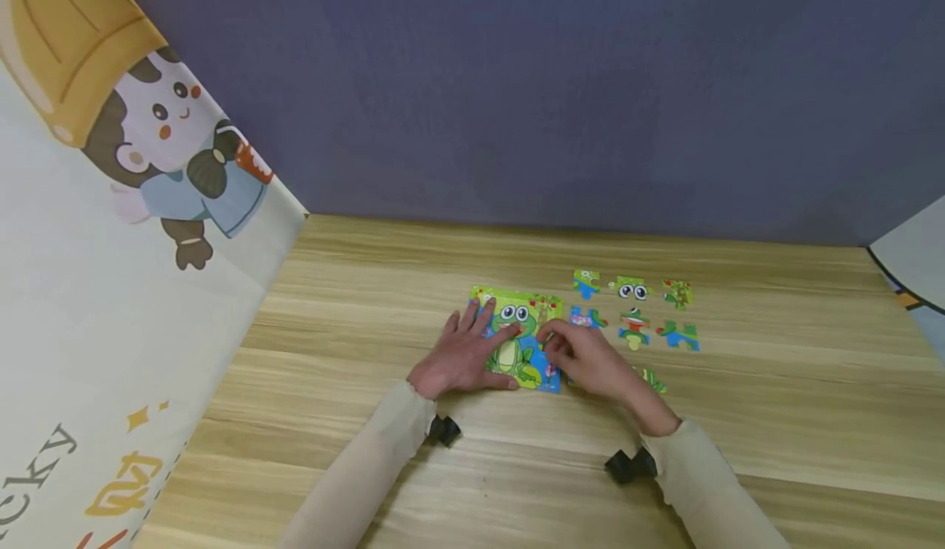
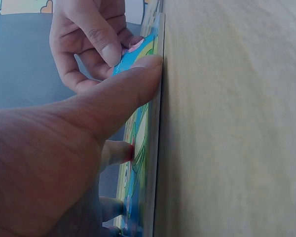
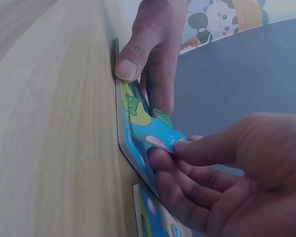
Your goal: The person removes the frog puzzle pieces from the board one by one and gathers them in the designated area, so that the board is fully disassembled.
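A frog jigsaw puzzle (image 1: pixel 509 354) in a thin tray lies flat on the table. Across its left part spreads my left hand (image 1: pixel 467 354), fingers extended over the picture and thumb on the near edge. At the puzzle's right side, my right hand (image 1: pixel 586 358) pinches a blue puzzle piece (image 3: pixel 160 132) between thumb and fingers. In the right wrist view this piece is tilted up out of the tray (image 3: pixel 122 121), with pink and yellow-green printing on it. The left wrist view shows my left thumb (image 2: pixel 123 96) pressing near the tray's rim, close to the right fingers.
Right of the tray, several loose pieces lie in rows on the wooden table (image 1: pixel 775 352), among them an eyes piece (image 1: pixel 632 290) and a red-mouth piece (image 1: pixel 634 329). A striped green piece (image 1: pixel 654 380) is partly behind my right wrist. A dark wall panel (image 1: pixel 554 98) stands behind.
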{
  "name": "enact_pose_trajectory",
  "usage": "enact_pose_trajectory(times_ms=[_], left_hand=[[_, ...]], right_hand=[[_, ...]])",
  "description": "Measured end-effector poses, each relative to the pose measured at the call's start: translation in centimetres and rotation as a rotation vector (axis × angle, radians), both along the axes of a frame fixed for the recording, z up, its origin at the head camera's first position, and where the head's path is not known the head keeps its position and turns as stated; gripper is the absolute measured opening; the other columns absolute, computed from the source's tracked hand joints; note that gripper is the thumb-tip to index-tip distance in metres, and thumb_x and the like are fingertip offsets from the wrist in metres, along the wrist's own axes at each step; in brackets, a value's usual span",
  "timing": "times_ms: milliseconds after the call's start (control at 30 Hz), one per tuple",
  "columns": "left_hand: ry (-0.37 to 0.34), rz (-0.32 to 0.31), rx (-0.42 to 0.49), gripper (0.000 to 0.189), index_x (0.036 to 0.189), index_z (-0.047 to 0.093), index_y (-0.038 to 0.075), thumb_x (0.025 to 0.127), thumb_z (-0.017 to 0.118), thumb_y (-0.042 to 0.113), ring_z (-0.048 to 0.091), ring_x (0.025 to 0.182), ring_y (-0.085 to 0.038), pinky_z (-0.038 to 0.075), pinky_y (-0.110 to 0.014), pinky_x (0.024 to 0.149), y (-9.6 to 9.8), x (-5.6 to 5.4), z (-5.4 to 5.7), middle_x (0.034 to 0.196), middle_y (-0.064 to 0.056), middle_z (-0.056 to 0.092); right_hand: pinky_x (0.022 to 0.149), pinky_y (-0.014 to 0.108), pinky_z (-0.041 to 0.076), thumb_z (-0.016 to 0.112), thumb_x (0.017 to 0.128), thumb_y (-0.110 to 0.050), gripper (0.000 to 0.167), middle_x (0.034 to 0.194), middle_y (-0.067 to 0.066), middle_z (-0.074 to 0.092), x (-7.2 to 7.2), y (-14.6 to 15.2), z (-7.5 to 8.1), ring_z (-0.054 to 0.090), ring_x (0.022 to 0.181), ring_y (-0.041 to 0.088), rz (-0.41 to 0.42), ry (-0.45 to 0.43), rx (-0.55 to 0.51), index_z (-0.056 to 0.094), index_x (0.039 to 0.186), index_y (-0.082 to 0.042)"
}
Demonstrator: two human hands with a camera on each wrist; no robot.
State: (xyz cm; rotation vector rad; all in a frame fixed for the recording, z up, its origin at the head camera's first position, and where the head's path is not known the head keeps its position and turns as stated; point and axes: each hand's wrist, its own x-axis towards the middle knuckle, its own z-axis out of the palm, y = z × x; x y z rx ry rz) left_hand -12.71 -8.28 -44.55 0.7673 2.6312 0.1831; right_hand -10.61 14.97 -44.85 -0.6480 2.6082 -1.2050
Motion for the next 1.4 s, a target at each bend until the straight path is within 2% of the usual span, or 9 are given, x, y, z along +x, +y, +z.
enact_pose_trajectory(times_ms=[200,300,400,533,633,867,1167,1400], left_hand=[[0.004,-0.006,0.004,0.084,0.159,0.026,0.036,0.088,0.061,0.067,-0.003,0.158,-0.038,0.012,-0.062,0.125,-0.1,0.0,0.0,0.171,-0.014,-0.002],[0.008,-0.008,0.005,0.084,0.159,0.026,0.037,0.088,0.060,0.068,-0.003,0.158,-0.038,0.012,-0.062,0.125,-0.1,0.0,-0.1,0.171,-0.014,-0.002],[0.009,-0.011,0.003,0.084,0.158,0.026,0.037,0.088,0.060,0.068,-0.004,0.158,-0.039,0.012,-0.062,0.125,0.0,0.0,0.0,0.171,-0.015,-0.002],[0.005,-0.012,-0.001,0.084,0.158,0.026,0.038,0.088,0.060,0.068,-0.004,0.158,-0.039,0.012,-0.061,0.125,0.1,0.1,0.0,0.171,-0.014,-0.002],[0.002,-0.012,-0.006,0.084,0.158,0.026,0.038,0.088,0.060,0.068,-0.005,0.158,-0.039,0.011,-0.061,0.126,0.2,0.1,0.0,0.171,-0.014,-0.003],[0.013,-0.014,-0.019,0.085,0.159,0.025,0.038,0.088,0.060,0.068,-0.005,0.158,-0.039,0.011,-0.061,0.126,0.2,0.1,0.0,0.171,-0.014,-0.003],[0.005,-0.007,-0.007,0.084,0.158,0.026,0.037,0.088,0.061,0.068,-0.005,0.158,-0.038,0.011,-0.061,0.126,0.2,0.1,0.1,0.171,-0.014,-0.004],[0.002,-0.006,0.004,0.084,0.158,0.026,0.037,0.088,0.061,0.067,-0.005,0.158,-0.038,0.010,-0.061,0.126,0.1,0.2,0.1,0.171,-0.015,-0.003]], right_hand=[[0.072,0.024,0.055,0.060,0.095,0.003,0.022,0.099,0.011,0.072,-0.2,0.5,-0.1,0.068,0.086,0.014,-0.035,-0.021,-0.041,0.065,0.116,-0.001],[0.066,0.026,0.056,0.058,0.096,0.002,0.023,0.099,0.013,0.072,-0.2,1.1,0.0,0.069,0.080,0.016,-0.054,-0.054,-0.078,0.065,0.118,-0.001],[0.068,0.026,0.057,0.059,0.097,0.001,0.022,0.099,0.014,0.073,-0.1,1.9,0.3,0.070,0.081,0.017,-0.063,-0.048,-0.092,0.065,0.118,-0.001],[0.075,0.025,0.056,0.059,0.097,0.000,0.024,0.104,0.015,0.072,0.1,3.3,0.6,0.070,0.092,0.021,-0.090,-0.026,-0.103,0.065,0.121,0.000],[0.075,0.024,0.056,0.059,0.098,0.000,0.026,0.107,0.017,0.071,0.2,4.3,0.8,0.070,0.094,0.022,-0.114,-0.031,-0.120,0.064,0.123,0.001],[0.080,0.019,0.056,0.059,0.098,0.000,0.027,0.109,0.016,0.071,0.4,6.4,1.0,0.069,0.096,0.011,-0.144,0.005,-0.094,0.064,0.124,0.001],[0.077,0.017,0.056,0.061,0.097,0.000,0.027,0.108,0.019,0.071,1.1,8.9,1.5,0.064,0.092,-0.005,-0.162,0.021,-0.112,0.064,0.123,0.003],[0.070,0.021,0.057,0.059,0.097,0.002,0.027,0.107,0.023,0.070,1.8,11.3,0.8,0.066,0.083,-0.004,-0.196,0.031,-0.116,0.063,0.124,0.005]])
